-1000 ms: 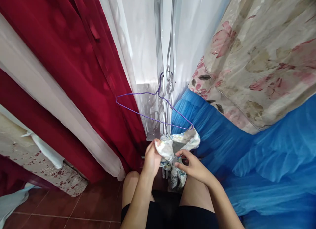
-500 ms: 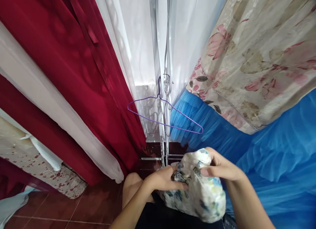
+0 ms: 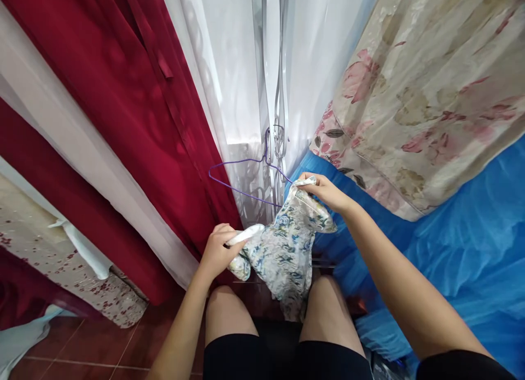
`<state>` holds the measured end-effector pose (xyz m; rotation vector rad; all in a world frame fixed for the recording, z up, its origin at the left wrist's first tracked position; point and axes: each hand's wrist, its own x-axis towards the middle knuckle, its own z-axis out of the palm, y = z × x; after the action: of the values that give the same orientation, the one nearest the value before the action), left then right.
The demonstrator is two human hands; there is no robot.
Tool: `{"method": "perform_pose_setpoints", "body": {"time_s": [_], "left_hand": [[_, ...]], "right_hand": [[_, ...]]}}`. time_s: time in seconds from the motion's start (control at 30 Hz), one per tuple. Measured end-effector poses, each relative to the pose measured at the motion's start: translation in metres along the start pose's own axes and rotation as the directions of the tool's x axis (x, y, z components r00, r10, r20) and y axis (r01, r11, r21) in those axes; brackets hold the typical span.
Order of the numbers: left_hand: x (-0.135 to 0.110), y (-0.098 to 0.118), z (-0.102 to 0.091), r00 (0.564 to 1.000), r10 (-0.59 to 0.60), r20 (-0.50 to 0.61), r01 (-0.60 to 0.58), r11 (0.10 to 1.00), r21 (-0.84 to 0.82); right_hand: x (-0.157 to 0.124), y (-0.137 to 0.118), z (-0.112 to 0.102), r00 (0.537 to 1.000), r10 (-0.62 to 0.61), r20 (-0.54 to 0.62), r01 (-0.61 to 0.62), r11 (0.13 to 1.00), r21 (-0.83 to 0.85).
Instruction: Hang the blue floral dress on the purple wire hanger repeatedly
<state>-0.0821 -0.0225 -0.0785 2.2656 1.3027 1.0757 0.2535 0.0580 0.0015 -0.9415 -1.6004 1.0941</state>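
Note:
A white garment with a blue, green and yellow floral print (image 3: 289,249) hangs opened out between my hands, in front of my knees. My left hand (image 3: 223,249) grips its left shoulder edge, fingers closed on the cloth. Higher up, my right hand (image 3: 322,191) pinches the other shoulder. The right end of a purple wire hanger (image 3: 238,161) is hidden by the garment near my right hand. Its left arm stays bare, and its hook hangs on a strand of looped rings (image 3: 279,142).
Long red and white fabrics (image 3: 164,123) hang on the left. A beige floral cloth (image 3: 430,112) and ruffled blue tulle (image 3: 443,249) hang on the right. White curtain (image 3: 233,68) lies behind the hanger. The floor is red tile (image 3: 82,347).
The bunched garment has been spread out and raised from my lap to the hanger. My right hand has moved up, my left hand left and up; the hanger's right end is now covered.

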Motion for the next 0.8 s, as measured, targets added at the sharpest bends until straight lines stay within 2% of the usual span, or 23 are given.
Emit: {"method": "perform_pose_setpoints", "body": {"time_s": [0.07, 0.2, 0.27, 0.33, 0.4, 0.47, 0.57, 0.67, 0.73, 0.8], "left_hand": [[0.001, -0.02, -0.014, 0.999, -0.045, 0.014, 0.043, 0.993, 0.113], [0.007, -0.074, -0.036, 0.972, -0.208, 0.112, 0.172, 0.948, 0.266], [0.022, -0.095, -0.048, 0.959, -0.25, 0.137, 0.205, 0.939, 0.277], [0.047, -0.105, -0.061, 0.97, -0.232, 0.068, 0.21, 0.947, 0.244], [0.079, -0.103, -0.071, 0.981, -0.178, -0.084, 0.189, 0.969, 0.159], [0.112, -0.091, -0.077, 0.969, -0.128, -0.21, 0.135, 0.991, 0.016], [0.144, -0.061, -0.071, 0.97, -0.063, -0.233, 0.005, 0.971, -0.24], [0.148, -0.036, -0.055, 0.973, -0.038, -0.23, -0.035, 0.952, -0.304], [0.141, -0.025, -0.046, 0.945, -0.066, -0.321, -0.019, 0.967, -0.255], [0.132, -0.019, -0.042, 0.898, -0.082, -0.432, -0.027, 0.97, -0.24]], "right_hand": [[-0.002, 0.0, 0.006, 1.0, 0.007, 0.011, -0.007, 1.0, 0.007], [-0.01, -0.009, -0.002, 0.999, -0.016, 0.044, 0.019, 0.998, -0.054], [-0.01, -0.014, -0.007, 0.999, -0.013, 0.049, 0.016, 0.997, -0.077], [-0.009, -0.019, -0.009, 0.999, 0.007, 0.043, -0.003, 0.997, -0.074], [-0.009, -0.024, -0.01, 0.999, 0.033, 0.04, -0.031, 0.998, -0.051], [-0.011, -0.03, -0.011, 0.997, 0.066, 0.046, -0.064, 0.997, -0.034], [-0.018, -0.036, -0.014, 0.987, 0.144, 0.076, -0.144, 0.99, -0.01], [-0.032, -0.027, -0.018, 0.985, 0.167, 0.037, -0.169, 0.984, 0.049], [-0.044, -0.009, -0.021, 0.985, 0.158, -0.068, -0.152, 0.984, 0.087], [-0.056, 0.011, -0.026, 0.967, 0.192, -0.166, -0.175, 0.978, 0.113]]}}
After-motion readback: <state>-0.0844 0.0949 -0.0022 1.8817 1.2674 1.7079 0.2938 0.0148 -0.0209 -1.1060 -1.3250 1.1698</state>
